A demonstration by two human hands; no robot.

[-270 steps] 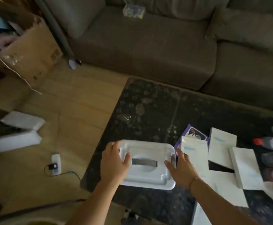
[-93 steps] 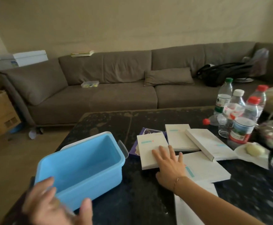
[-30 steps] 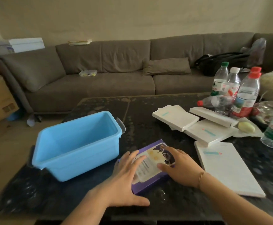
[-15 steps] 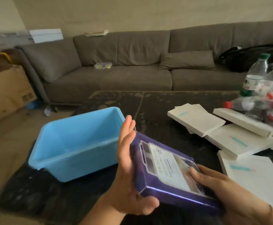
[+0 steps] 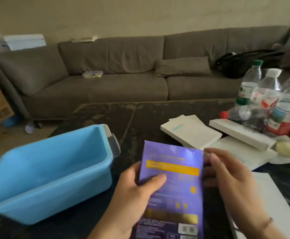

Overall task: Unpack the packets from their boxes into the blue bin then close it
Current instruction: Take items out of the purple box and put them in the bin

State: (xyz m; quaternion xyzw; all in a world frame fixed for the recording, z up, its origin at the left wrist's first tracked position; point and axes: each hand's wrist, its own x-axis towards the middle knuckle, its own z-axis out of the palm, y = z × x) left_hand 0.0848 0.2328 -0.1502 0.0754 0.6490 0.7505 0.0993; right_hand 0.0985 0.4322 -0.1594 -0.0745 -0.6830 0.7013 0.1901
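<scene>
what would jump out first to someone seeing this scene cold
The purple box at front centre, held up by the left hand with the right hand at its upper right edge. Next, the open blue bin on the dark table to the left, nothing visible inside. Behind right lie white boxes beside a cluster of water bottles.

1 blue bin (image 5: 46,171), 1 purple box (image 5: 172,190), 4 white boxes (image 5: 190,135), approx. 5 bottles (image 5: 249,83).
</scene>
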